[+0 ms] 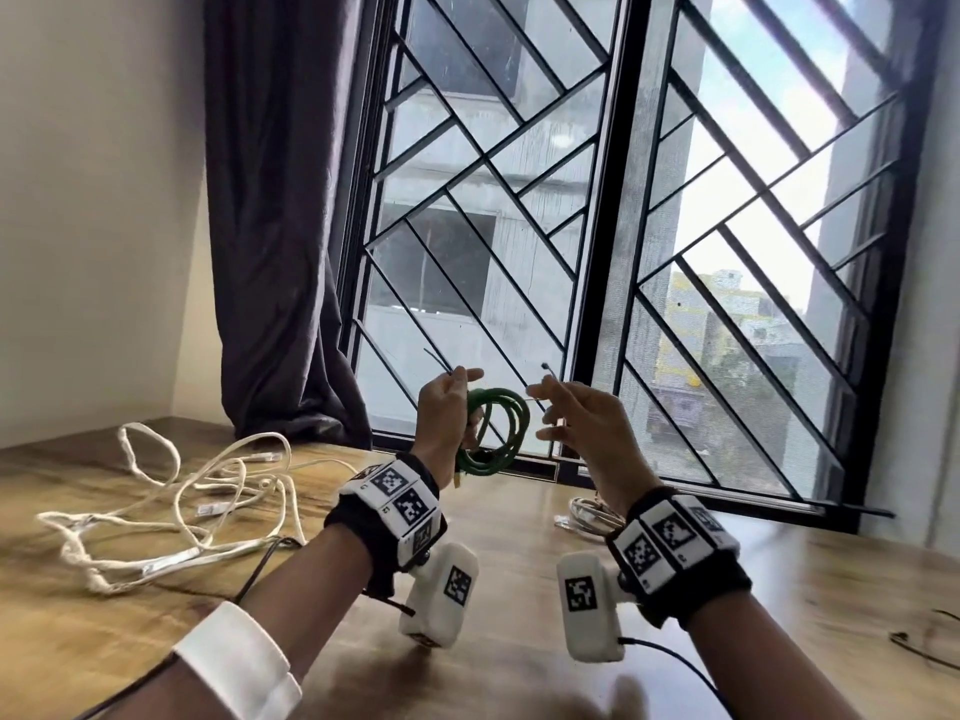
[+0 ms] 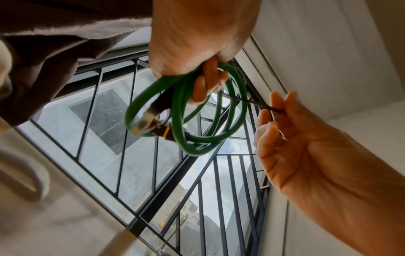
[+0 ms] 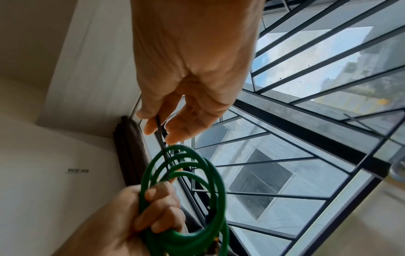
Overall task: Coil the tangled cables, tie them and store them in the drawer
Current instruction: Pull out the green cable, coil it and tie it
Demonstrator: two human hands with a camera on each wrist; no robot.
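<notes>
My left hand [image 1: 457, 402] grips a green cable [image 1: 488, 462] wound into a coil, held up in front of the window. A thin black tie [image 1: 545, 368] runs through the coil. Thumb and forefinger of my right hand [image 1: 545, 407] pinch one end of it, just right of the coil. In the left wrist view the coil [image 2: 176, 107] hangs from my curled fingers, with metal plugs [image 2: 146, 124] inside the loops and the tie [image 2: 260, 104] stretched to the right hand [image 2: 278, 110]. The right wrist view shows the pinched tie [image 3: 159, 128] above the coil [image 3: 173, 237]. No drawer is in view.
A tangle of white cables [image 1: 182, 501] lies on the wooden table [image 1: 519, 563] at the left. A small pale coiled cable [image 1: 587, 514] sits behind my right wrist. A thin black cable [image 1: 924, 646] lies at the right edge. Barred window and dark curtain [image 1: 275, 226] stand behind.
</notes>
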